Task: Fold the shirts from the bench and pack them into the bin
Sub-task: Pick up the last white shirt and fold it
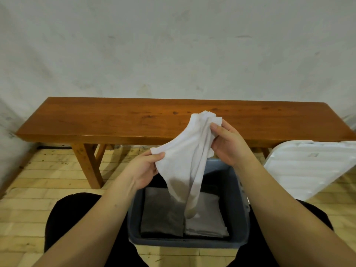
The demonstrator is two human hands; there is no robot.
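In the head view, a white shirt (185,157) is held up in the air between both hands, above a blue-grey plastic bin (238,191) that stands on the floor between the person's knees. The left hand (143,170) is curled round the lower left edge of the cloth, the thumb laid over the fabric. The right hand (229,143) is raised higher, and a bunched upper part of the shirt is pinched between its thumb and fingers. From these two grips the cloth hangs crumpled, and its lowest tip is seen inside the bin's opening, just over the clothes already packed there.

Two folded garments are laid side by side on the bottom of the bin: a dark grey folded shirt (161,212) on the left and a light grey folded shirt (208,218) on the right, their edges touching.

Beyond the hands, a long wooden bench (115,120) is set against a pale wall (173,45). A white ribbed lid (308,166) is leaned near the bench's right end. The floor is covered with light wooden planks (48,180). Black trousers (77,218) are worn on both legs.
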